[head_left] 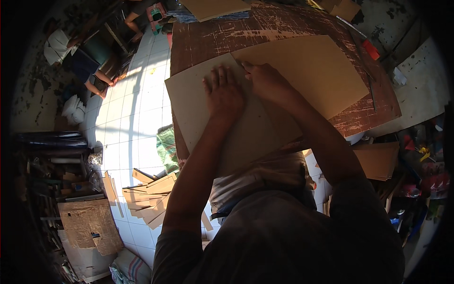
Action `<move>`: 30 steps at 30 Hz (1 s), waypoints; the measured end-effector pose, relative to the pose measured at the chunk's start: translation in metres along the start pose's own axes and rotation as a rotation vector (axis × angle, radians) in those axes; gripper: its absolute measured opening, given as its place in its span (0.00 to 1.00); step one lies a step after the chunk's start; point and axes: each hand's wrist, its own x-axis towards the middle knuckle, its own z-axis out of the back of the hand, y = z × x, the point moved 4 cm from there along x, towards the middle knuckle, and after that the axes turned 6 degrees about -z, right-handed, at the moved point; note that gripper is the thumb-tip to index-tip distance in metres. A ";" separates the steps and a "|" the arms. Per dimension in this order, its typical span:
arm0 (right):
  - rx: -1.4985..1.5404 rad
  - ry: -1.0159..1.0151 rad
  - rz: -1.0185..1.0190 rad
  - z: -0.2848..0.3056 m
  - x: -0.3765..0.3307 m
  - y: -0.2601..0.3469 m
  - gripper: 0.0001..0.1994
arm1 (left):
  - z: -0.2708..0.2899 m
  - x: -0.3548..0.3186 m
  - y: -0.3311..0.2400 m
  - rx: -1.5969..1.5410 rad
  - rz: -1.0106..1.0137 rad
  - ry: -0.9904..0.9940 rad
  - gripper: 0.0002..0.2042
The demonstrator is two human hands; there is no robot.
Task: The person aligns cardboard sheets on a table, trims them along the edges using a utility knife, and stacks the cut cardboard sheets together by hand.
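Note:
My left hand lies flat with fingers spread on a greyish board, pressing near its upper part. Under the board's right edge, a larger tan cardboard sheet spreads across a worn red-brown tabletop. At that edge, close to the board's top corner, my right hand is closed, its fingers curled together. A small dark bit shows by the fingertips, too small to name. The greyish board reaches over the table's near edge toward my body.
Cardboard strips are piled on the white tiled floor, beside a green sack. A person is at the far left. More sheets lie at the table's far end. Cluttered items fill the right side.

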 end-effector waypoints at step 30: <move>0.380 -0.208 -0.065 0.051 -0.143 -0.019 0.21 | 0.007 0.002 -0.003 -0.030 -0.007 -0.024 0.29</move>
